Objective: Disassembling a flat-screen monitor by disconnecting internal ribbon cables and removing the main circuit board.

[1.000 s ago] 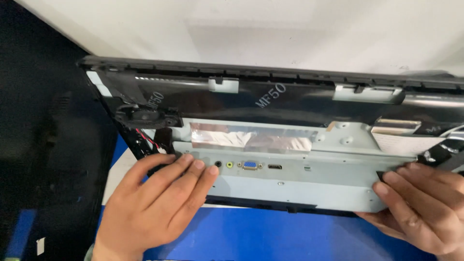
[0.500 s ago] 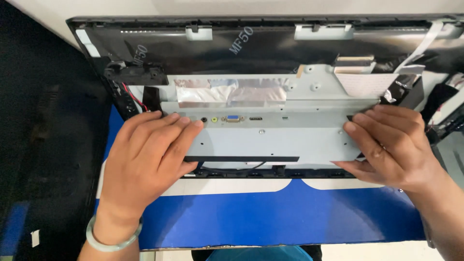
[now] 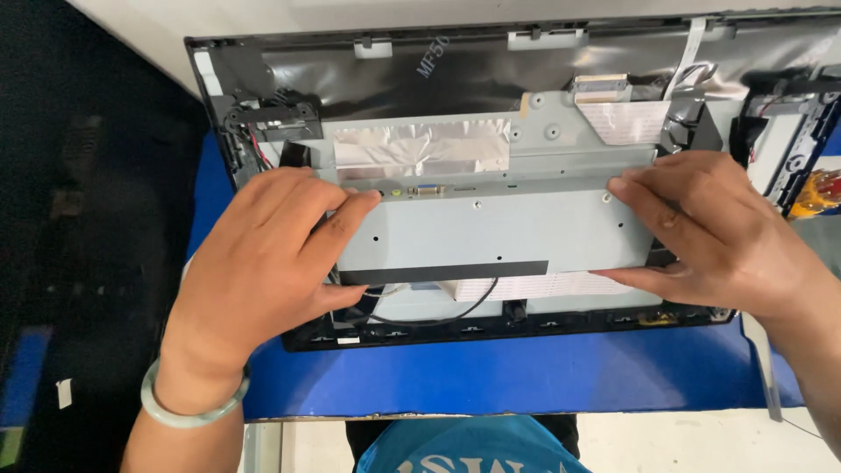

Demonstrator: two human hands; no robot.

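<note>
An opened monitor [image 3: 491,70] lies face down on a blue work mat [image 3: 526,372], its dark inner back exposed. Across its middle sits a grey metal shield plate [image 3: 491,228] with a port row and a strip of silver foil tape [image 3: 420,144]. My left hand [image 3: 263,263] grips the plate's left end, thumb under its near edge. My right hand [image 3: 710,232] grips the right end the same way. The near edge is lifted, showing a black cable [image 3: 455,311] and a white sheet beneath.
A flat white ribbon cable [image 3: 688,52] runs up at the top right. Black frame parts and a yellow object [image 3: 810,188] lie at the right edge. A small speaker with red wires [image 3: 263,118] sits at the monitor's left. Dark floor fills the left side.
The view has shifted so the monitor sits lower in frame. Both hands have closed around the plate's ends, and its near edge now stands raised, with cable and white sheet showing below.
</note>
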